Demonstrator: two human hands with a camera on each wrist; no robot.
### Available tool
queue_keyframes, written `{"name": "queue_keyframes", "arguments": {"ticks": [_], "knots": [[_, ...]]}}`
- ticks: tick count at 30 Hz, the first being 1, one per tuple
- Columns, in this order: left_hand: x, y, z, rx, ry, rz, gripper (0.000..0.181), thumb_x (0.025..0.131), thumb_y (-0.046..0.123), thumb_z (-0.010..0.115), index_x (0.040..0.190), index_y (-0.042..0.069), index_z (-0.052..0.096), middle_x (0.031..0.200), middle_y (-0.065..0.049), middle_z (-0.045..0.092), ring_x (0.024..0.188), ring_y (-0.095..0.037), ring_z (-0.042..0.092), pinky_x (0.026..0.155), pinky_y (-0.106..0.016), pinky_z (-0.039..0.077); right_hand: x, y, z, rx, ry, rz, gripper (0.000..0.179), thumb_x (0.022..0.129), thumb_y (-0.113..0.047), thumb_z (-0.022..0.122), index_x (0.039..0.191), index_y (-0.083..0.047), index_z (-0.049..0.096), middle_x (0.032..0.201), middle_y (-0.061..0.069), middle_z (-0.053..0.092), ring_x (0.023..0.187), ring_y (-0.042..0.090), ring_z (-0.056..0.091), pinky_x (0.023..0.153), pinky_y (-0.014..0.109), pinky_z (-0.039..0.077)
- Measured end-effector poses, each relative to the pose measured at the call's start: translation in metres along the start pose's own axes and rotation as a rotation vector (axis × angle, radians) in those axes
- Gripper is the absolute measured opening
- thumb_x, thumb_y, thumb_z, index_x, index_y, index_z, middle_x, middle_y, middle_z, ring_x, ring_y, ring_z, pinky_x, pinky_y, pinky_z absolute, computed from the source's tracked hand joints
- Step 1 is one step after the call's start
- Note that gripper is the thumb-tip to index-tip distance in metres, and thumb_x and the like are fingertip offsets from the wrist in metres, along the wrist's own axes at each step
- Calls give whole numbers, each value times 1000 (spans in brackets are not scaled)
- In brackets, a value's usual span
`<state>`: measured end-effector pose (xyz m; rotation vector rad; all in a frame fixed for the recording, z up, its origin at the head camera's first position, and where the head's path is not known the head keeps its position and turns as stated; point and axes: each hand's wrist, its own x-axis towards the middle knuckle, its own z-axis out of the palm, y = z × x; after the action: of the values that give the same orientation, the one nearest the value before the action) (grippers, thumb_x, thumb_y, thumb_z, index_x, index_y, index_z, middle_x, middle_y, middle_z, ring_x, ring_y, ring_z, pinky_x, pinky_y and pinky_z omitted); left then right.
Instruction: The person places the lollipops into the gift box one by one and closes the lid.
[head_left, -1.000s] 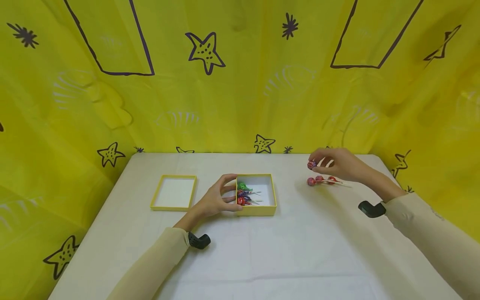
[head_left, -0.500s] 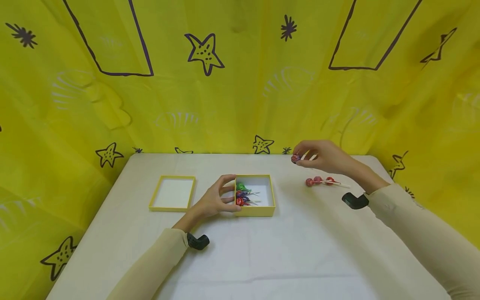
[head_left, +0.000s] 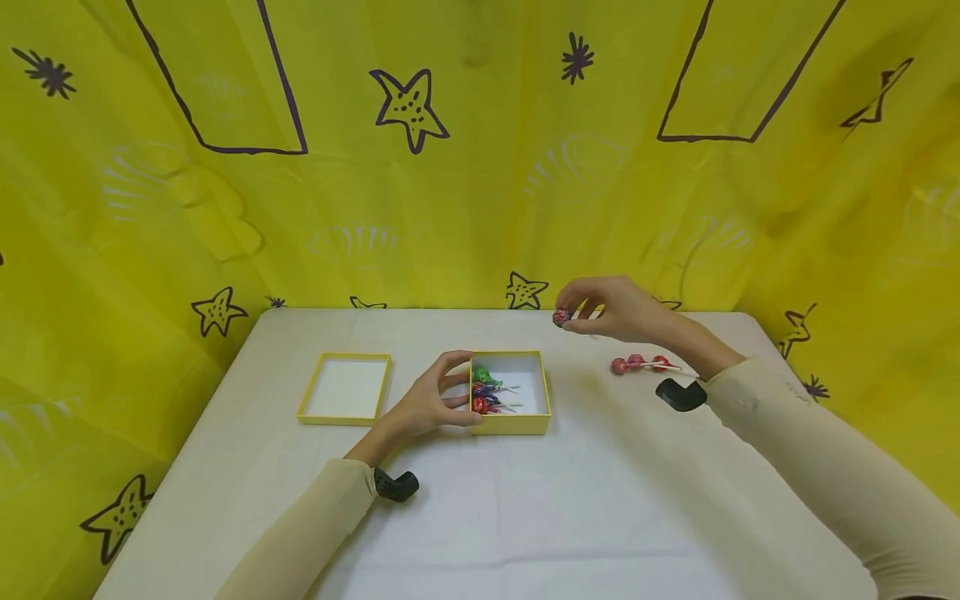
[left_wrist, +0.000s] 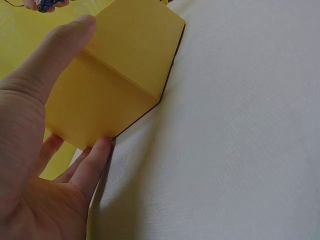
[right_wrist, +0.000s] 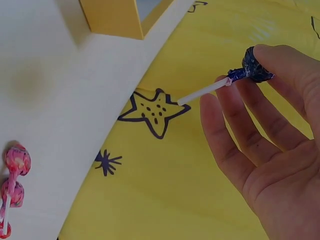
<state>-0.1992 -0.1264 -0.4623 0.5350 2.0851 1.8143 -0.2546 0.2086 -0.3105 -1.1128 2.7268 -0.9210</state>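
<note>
My right hand (head_left: 618, 310) pinches a dark blue-wrapped lollipop (right_wrist: 255, 65) by its head, up above the table. The white stick (right_wrist: 202, 93) points away from the palm in the right wrist view. My left hand (head_left: 427, 400) holds the yellow box (head_left: 513, 424) at its left side, thumb at the front corner and fingers along the side wall. Inside the box, at its left, lie a green lollipop (head_left: 486, 376) and several red and blue ones (head_left: 483, 404), sticks to the right. Pink and red lollipops (head_left: 635, 361) lie on the table to the right.
A shallow yellow-rimmed lid (head_left: 345, 419) lies left of the box, inner side up. A white cloth covers the table (head_left: 480, 508). Behind it hangs a yellow curtain (head_left: 465, 200) with starfish drawings. Each wrist carries a black camera mount (head_left: 396, 485).
My right hand has moved left with the lollipop, away from the pink and red ones and closer to the box. The left hand stays at the box.
</note>
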Motion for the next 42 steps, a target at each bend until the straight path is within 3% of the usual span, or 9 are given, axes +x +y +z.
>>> {"name": "queue_keyframes", "arguments": {"ticks": [10, 23, 32, 42], "knots": [[0, 1, 0, 0, 1, -5, 96, 76, 8, 93, 153, 23, 37, 165, -3, 28, 144, -32, 42, 107, -38, 51, 16, -12, 18, 18, -23, -39, 26, 89, -7, 80, 114, -6, 71, 100, 3, 76, 82, 17, 71, 72, 30, 64], [1, -1, 0, -1, 0, -19, 96, 76, 10, 92, 153, 25, 36, 164, 0, 30, 144, -30, 42, 107, -37, 51, 34, -18, 64, 83, -111, -24, 23, 92, -11, 78, 114, -7, 70, 105, 5, 75, 89, 21, 71, 78, 33, 63], [1, -3, 0, -18, -4, 4, 97, 76, 8, 92, 153, 23, 36, 164, -2, 30, 144, -32, 42, 107, -38, 51, 40, -12, 96, 125, -122, -27, 21, 91, -7, 78, 111, -9, 71, 103, 5, 75, 88, 18, 71, 79, 30, 62], [2, -3, 0, -18, -6, 3, 97, 76, 7, 92, 153, 23, 36, 165, -1, 28, 144, -32, 42, 107, -37, 52, 42, -4, 119, 135, -128, -23, 23, 92, -8, 78, 113, -8, 71, 103, 5, 75, 86, 14, 69, 79, 29, 60]]}}
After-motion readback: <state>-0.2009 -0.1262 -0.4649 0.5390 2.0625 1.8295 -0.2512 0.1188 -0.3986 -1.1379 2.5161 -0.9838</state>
